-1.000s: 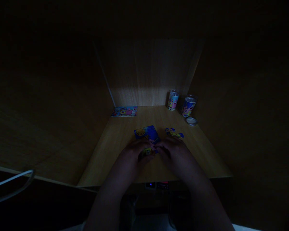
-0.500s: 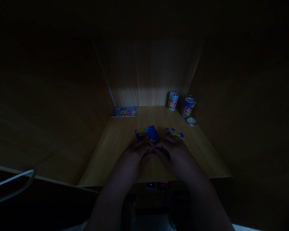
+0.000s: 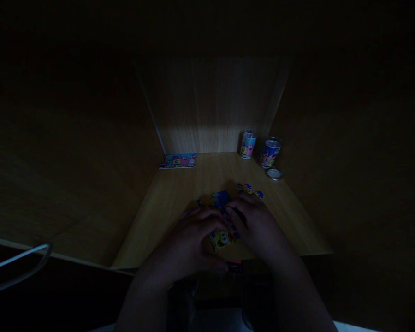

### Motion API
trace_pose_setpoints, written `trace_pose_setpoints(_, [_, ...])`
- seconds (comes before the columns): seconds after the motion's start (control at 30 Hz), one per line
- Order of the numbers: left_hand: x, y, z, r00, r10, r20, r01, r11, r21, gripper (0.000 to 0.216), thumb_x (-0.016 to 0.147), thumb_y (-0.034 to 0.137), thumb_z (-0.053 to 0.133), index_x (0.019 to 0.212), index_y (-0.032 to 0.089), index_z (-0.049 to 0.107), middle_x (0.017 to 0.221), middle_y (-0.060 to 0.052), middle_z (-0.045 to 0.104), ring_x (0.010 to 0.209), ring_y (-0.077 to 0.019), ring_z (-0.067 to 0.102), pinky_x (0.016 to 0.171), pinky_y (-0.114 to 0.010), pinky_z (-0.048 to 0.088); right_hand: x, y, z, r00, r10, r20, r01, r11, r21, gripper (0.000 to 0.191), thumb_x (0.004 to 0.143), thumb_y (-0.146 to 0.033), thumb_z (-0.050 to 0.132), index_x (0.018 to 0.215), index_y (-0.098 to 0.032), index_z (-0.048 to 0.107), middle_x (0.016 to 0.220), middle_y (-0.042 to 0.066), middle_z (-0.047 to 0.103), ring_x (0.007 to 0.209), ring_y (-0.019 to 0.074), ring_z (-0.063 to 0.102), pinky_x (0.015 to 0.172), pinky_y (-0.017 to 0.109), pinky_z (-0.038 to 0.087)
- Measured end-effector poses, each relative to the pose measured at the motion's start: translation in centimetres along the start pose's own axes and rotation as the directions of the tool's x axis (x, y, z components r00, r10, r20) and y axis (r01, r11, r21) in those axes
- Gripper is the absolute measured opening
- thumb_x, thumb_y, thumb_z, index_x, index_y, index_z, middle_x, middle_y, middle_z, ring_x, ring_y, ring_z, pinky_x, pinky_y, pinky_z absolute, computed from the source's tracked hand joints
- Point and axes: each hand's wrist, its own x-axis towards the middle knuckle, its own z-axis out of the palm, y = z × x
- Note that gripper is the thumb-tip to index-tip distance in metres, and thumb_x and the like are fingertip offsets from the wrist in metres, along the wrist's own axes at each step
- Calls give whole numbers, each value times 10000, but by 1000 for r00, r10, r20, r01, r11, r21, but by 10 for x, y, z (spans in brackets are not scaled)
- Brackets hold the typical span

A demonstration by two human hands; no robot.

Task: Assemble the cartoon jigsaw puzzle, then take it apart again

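A partly joined jigsaw puzzle (image 3: 220, 198), blue and yellow with cartoon figures, lies askew on the wooden desk (image 3: 173, 203). Over its left side is my left hand (image 3: 193, 235), fingers bent across the top and thumb stretched well apart below. My right hand (image 3: 254, 221) has its thumb and fingers closed at the puzzle's right edge, where the exact contact is dark and partly hidden. Between the hands a yellow cartoon face shows on the puzzle's lower part. Several loose puzzle pieces (image 3: 246, 187) lie just beyond my right hand, which partly covers them.
A cartoon picture card (image 3: 179, 160) lies at the back left. Two printed cans, a light one (image 3: 248, 145) and a dark blue one (image 3: 270, 153), stand at the back right, with a round lid (image 3: 274, 174) before them. Wooden panels enclose the desk.
The puzzle has shifted toward me and a little right. My left hand has moved nearer and spread its thumb away, uncovering the yellow face; my right hand stays at the right edge.
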Motion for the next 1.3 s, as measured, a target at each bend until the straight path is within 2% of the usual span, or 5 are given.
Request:
trace_pose_setpoints(0.43, [1, 0, -1, 1000, 18, 17, -15, 993, -115, 570, 718, 309, 1084, 1207, 358, 796, 1346, 5, 767, 1305, -260, 691, 1136, -405, 521, 1, 0, 0, 1000, -2, 11, 2, 1000, -15, 214, 1118, -221, 604, 930, -243, 705, 915, 32, 724, 907, 228, 682, 852, 371, 497])
trace_pose_setpoints(0.73, [-4, 4, -1, 999, -7, 51, 10, 997, -73, 666, 663, 299, 1110, 1236, 362, 777, 1397, -12, 743, 1343, -299, 669, 1165, -470, 519, 1, -2, -1, 1000, 3, 20, -2, 1000, -3, 215, 1121, -232, 597, 942, -232, 716, 909, 32, 741, 905, 232, 689, 867, 383, 489])
trace_pose_setpoints(0.87, [-7, 10, -4, 996, -26, 88, 34, 996, -88, 675, 685, 198, 1083, 1259, 359, 766, 1429, -21, 725, 1372, -301, 654, 1190, -478, 520, 1, -2, -1, 1000, 0, 18, 1, 1000, -7, 215, 1123, -222, 591, 955, -225, 725, 914, 38, 744, 907, 233, 686, 867, 382, 487])
trace_pose_setpoints(1.1, [-3, 8, -1, 1000, -10, -8, 7, 965, -262, 361, 931, 76, 830, 1191, 325, 794, 1320, 11, 783, 1277, -204, 718, 1145, -362, 563, 1, 0, 0, 1000, 9, 26, -9, 1000, 11, 209, 1114, -219, 618, 928, -227, 714, 934, 36, 740, 903, 225, 682, 835, 360, 479])
trace_pose_setpoints(1.3, [0, -3, 5, 991, -44, -127, 14, 974, -224, 310, 987, 83, 791, 1191, 317, 811, 1339, 10, 811, 1244, -196, 754, 1099, -347, 592, 0, 0, -1, 1000, -9, 25, 8, 1000, 24, 234, 1119, -233, 620, 902, -234, 709, 926, 34, 738, 900, 221, 689, 835, 356, 494])
